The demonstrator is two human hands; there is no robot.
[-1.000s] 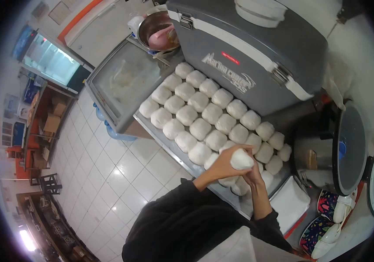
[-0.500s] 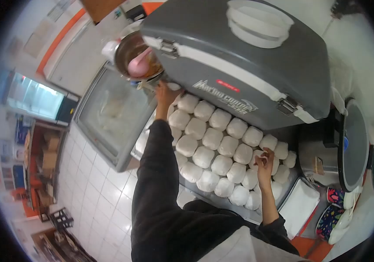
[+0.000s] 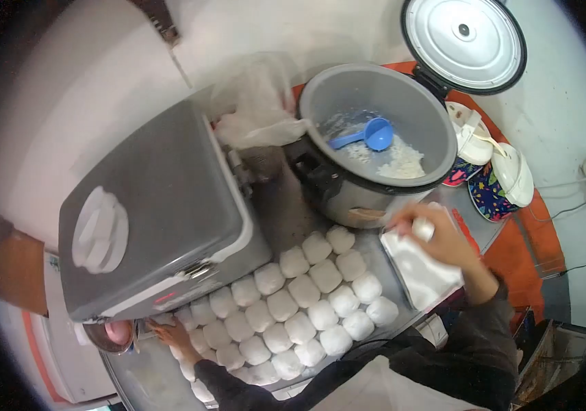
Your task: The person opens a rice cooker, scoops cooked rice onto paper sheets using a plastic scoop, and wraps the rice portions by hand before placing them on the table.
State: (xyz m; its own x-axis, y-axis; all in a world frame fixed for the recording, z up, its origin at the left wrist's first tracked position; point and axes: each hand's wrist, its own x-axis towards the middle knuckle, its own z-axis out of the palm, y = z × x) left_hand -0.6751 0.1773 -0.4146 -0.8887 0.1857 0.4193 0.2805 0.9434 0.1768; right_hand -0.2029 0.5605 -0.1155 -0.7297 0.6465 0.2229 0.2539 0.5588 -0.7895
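Observation:
Rows of white rounded bundles [image 3: 281, 305] fill a metal tray in the lower middle. My left hand [image 3: 173, 338] is at the far left end of the rows, fingers spread, beside the bundles near the cooler's corner. Its fingertips partly pass out of sight there. My right hand [image 3: 443, 236] is over a stack of white sheets [image 3: 413, 274] to the right of the tray. The fingers of this hand are bent and blurred, with something white showing between them; whether they grip it is unclear.
A grey cooler [image 3: 156, 205] with a white lid on top stands behind the tray. Behind the stack is an open rice cooker [image 3: 375, 185] holding white rice and a blue scoop [image 3: 378, 134]. Two patterned containers [image 3: 491, 195] stand right. A metal bowl [image 3: 105, 339] sits lower left.
The view has turned right toward the cooker. My hands were together round a white bundle, then parted. My right hand has since moved from above the bundles to the white sheets.

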